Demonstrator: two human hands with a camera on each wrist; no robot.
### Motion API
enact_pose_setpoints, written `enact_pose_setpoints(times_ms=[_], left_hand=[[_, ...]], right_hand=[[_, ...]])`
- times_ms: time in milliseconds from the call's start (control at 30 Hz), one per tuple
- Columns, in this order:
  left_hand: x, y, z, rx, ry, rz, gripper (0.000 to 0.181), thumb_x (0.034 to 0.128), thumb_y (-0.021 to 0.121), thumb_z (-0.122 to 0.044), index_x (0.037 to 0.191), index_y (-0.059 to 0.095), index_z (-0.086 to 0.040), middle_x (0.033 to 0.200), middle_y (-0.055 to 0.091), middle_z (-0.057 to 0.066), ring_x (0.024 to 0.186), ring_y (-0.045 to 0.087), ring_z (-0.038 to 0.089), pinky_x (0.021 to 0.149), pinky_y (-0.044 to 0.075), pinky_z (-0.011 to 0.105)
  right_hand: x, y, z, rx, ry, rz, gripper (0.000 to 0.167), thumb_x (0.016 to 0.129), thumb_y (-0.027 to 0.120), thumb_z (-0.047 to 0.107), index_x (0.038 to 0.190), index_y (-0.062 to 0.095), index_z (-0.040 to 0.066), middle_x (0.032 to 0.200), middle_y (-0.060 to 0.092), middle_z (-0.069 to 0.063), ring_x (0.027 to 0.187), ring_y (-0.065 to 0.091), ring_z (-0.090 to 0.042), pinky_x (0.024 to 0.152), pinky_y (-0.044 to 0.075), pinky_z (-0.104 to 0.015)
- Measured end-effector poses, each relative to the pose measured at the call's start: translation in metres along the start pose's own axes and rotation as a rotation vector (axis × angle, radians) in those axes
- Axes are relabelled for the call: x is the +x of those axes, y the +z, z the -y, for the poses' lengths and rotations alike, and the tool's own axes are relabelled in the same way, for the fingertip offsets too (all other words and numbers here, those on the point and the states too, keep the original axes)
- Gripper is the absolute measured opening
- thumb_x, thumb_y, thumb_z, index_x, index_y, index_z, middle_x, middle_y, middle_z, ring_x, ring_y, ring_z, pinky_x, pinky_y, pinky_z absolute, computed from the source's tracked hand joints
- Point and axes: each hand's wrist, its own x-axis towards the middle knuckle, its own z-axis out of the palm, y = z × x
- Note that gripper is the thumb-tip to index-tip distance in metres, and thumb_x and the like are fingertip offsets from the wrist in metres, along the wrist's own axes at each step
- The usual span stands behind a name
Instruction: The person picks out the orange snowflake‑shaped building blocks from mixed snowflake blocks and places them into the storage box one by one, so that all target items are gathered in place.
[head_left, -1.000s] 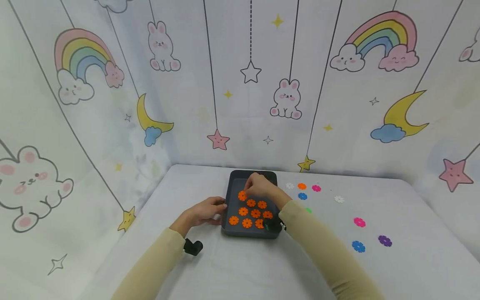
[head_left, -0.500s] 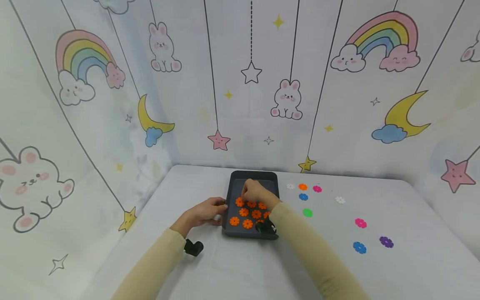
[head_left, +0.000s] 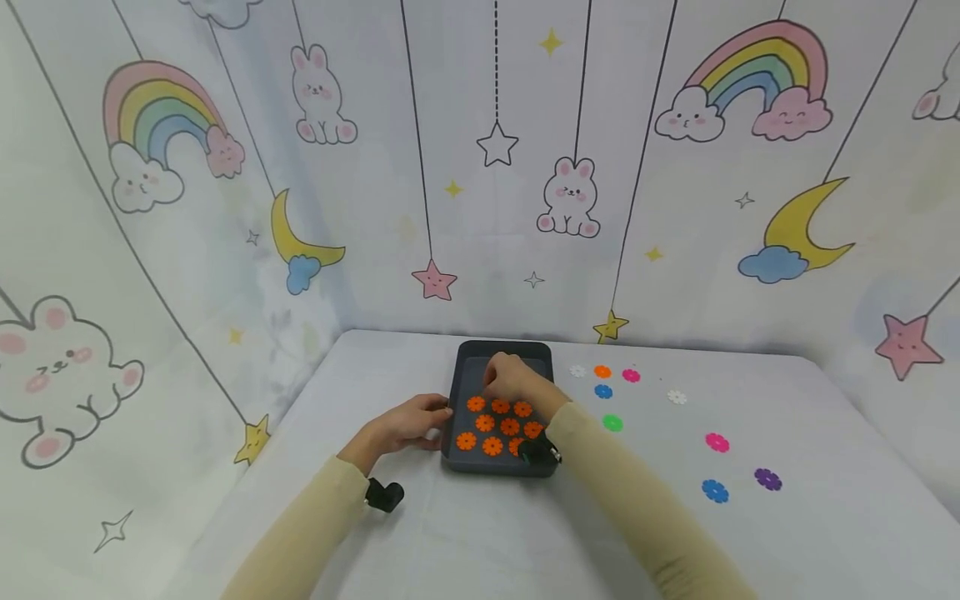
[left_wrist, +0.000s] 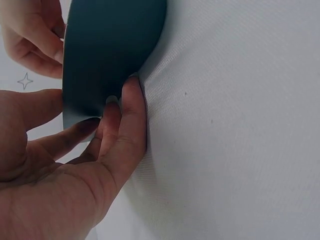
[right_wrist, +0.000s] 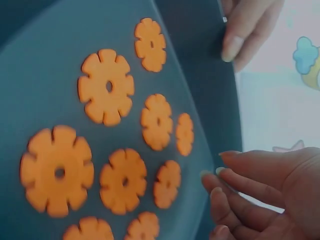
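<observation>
A dark grey rectangular tray (head_left: 465,371) sits on the white table, with several orange notched plastic discs (head_left: 485,423) lying flat in rows in its nearer part. My left hand (head_left: 408,421) holds the tray's left side, thumb at the rim and fingers against the outer wall, as the left wrist view (left_wrist: 95,145) of that hand confirms. Over the tray's middle is my right hand (head_left: 513,379), just beyond the farthest row. In the right wrist view its loosely bent fingers (right_wrist: 250,185) have nothing between them and stand apart from the discs. My right forearm hides part of the nearest row.
Loose discs lie right of the tray: a white (head_left: 577,371), an orange (head_left: 602,372), a green (head_left: 612,422), pink (head_left: 717,442), blue (head_left: 715,491) and purple (head_left: 768,479), among others. A patterned curtain (head_left: 360,208) closes off the back and sides.
My right hand has brought an orange disc nearer, to the left end of the farthest row, and let it go. My left hand stays on the tray's side.
</observation>
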Motion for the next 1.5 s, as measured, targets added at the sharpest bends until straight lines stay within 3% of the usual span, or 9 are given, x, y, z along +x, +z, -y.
enact_pose_setpoints(times_ms=[233, 367, 533, 767, 1100, 1333, 1500], left_hand=[[-0.002, -0.004, 0.000, 0.011, -0.001, -0.009, 0.048, 0.1088, 0.050, -0.018, 0.151, 0.041, 0.004, 0.141, 0.056, 0.020, 0.117, 0.061, 0.029, 0.083, 0.059, 0.042], [-0.003, -0.005, 0.000, 0.012, -0.005, -0.019, 0.049, 0.1087, 0.050, -0.017, 0.151, 0.040, 0.004, 0.141, 0.056, 0.020, 0.116, 0.061, 0.029, 0.084, 0.059, 0.041], [-0.003, -0.005, 0.001, 0.007, -0.012, -0.028, 0.048, 0.1086, 0.051, -0.017, 0.151, 0.041, 0.004, 0.140, 0.057, 0.019, 0.115, 0.061, 0.029, 0.085, 0.059, 0.041], [-0.001, -0.004, 0.004, 0.006, -0.005, -0.026, 0.047, 0.1085, 0.051, -0.017, 0.150, 0.043, 0.003, 0.142, 0.056, 0.019, 0.116, 0.061, 0.029, 0.085, 0.059, 0.042], [0.003, -0.003, 0.004, 0.004, 0.006, -0.021, 0.048, 0.1086, 0.051, -0.019, 0.151, 0.043, 0.003, 0.143, 0.055, 0.018, 0.118, 0.060, 0.029, 0.086, 0.059, 0.043], [0.003, -0.001, 0.003, 0.010, 0.006, -0.010, 0.048, 0.1090, 0.050, -0.019, 0.151, 0.042, 0.003, 0.143, 0.055, 0.019, 0.118, 0.060, 0.029, 0.087, 0.059, 0.043], [0.004, -0.001, 0.004, 0.008, 0.008, 0.000, 0.048, 0.1089, 0.050, -0.019, 0.151, 0.042, 0.003, 0.142, 0.055, 0.019, 0.117, 0.060, 0.029, 0.087, 0.059, 0.043]], right_hand=[[-0.022, -0.027, -0.001, -0.018, -0.074, -0.003, 0.034, 0.093, 0.075, 0.016, 0.122, 0.068, -0.002, 0.115, 0.069, -0.014, 0.103, 0.065, -0.028, 0.088, 0.056, -0.042], [-0.032, -0.038, -0.015, -0.013, -0.142, -0.019, 0.033, 0.092, 0.075, 0.016, 0.119, 0.068, -0.001, 0.114, 0.069, -0.014, 0.102, 0.064, -0.027, 0.089, 0.055, -0.043], [-0.048, -0.051, -0.037, 0.043, -0.152, -0.055, 0.030, 0.093, 0.073, 0.015, 0.118, 0.068, -0.001, 0.116, 0.069, -0.017, 0.102, 0.065, -0.027, 0.089, 0.056, -0.043], [-0.063, -0.066, -0.076, 0.045, -0.097, -0.182, 0.027, 0.096, 0.071, 0.014, 0.117, 0.068, -0.002, 0.103, 0.067, -0.011, 0.088, 0.059, -0.024, 0.072, 0.052, -0.034], [-0.068, -0.077, -0.140, 0.028, 0.019, -0.353, 0.030, 0.098, 0.066, 0.013, 0.117, 0.065, -0.010, 0.105, 0.065, -0.021, 0.095, 0.057, -0.034, 0.075, 0.052, -0.039], [-0.063, -0.075, -0.168, 0.050, 0.170, -0.339, 0.036, 0.100, 0.063, 0.013, 0.123, 0.060, -0.014, 0.117, 0.062, -0.030, 0.103, 0.058, -0.041, 0.088, 0.054, -0.050], [-0.058, -0.075, -0.177, 0.058, 0.248, -0.309, 0.039, 0.100, 0.062, 0.014, 0.126, 0.058, -0.015, 0.118, 0.059, -0.031, 0.102, 0.057, -0.040, 0.091, 0.054, -0.050]])
